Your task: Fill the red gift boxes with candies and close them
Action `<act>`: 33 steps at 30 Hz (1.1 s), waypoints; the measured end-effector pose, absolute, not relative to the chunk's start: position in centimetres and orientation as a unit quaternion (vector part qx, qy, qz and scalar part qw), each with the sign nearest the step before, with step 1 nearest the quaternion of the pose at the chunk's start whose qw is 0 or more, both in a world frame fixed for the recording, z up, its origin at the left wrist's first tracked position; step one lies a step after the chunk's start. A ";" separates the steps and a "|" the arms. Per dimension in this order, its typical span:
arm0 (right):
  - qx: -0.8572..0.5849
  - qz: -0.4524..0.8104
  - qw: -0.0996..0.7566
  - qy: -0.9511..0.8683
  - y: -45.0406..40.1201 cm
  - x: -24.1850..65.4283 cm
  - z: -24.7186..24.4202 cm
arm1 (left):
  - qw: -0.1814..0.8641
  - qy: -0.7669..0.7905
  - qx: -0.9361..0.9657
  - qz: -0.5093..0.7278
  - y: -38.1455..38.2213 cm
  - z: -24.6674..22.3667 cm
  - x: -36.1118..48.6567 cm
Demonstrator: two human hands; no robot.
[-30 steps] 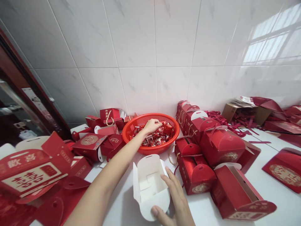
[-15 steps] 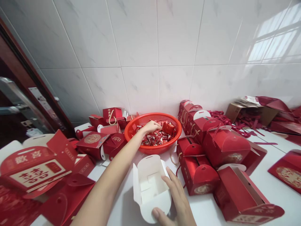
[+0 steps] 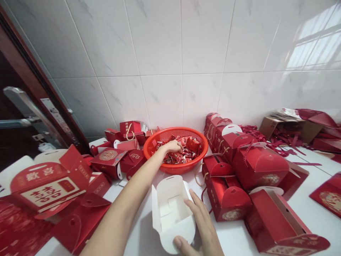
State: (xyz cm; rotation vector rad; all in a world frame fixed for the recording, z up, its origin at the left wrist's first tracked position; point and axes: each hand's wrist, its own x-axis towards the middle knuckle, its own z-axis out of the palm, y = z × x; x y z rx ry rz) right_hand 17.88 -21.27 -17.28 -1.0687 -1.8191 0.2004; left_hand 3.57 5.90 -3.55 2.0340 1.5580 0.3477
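White box stands open, right hand holding its edge.

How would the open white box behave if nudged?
The open box looks light, its thin card walls enclosing a bare interior, so it would probably slide easily. Its flaps would likely flex, being thin and unfastened. Its flat base suggests little tendency to roll.
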 end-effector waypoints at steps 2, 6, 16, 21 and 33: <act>-0.438 0.089 0.491 -0.747 -21.2 17.8 -17.4 | 0.288 0.586 0.752 0.092 5.8 -3.6 3.8; -0.431 0.090 0.495 -0.749 -21.2 17.8 -17.6 | 0.308 0.595 0.740 0.052 5.8 -3.9 4.3; -0.441 0.092 0.493 -0.744 -21.2 17.7 -17.3 | 0.371 0.560 0.724 0.159 5.2 -3.0 3.7; -0.461 0.076 0.497 -0.731 -21.3 17.8 -16.6 | 0.430 0.475 0.696 0.325 2.9 -0.4 4.3; -0.491 0.052 0.551 -0.673 -21.4 17.9 -14.1 | 0.512 0.371 0.730 0.260 -6.0 3.9 4.6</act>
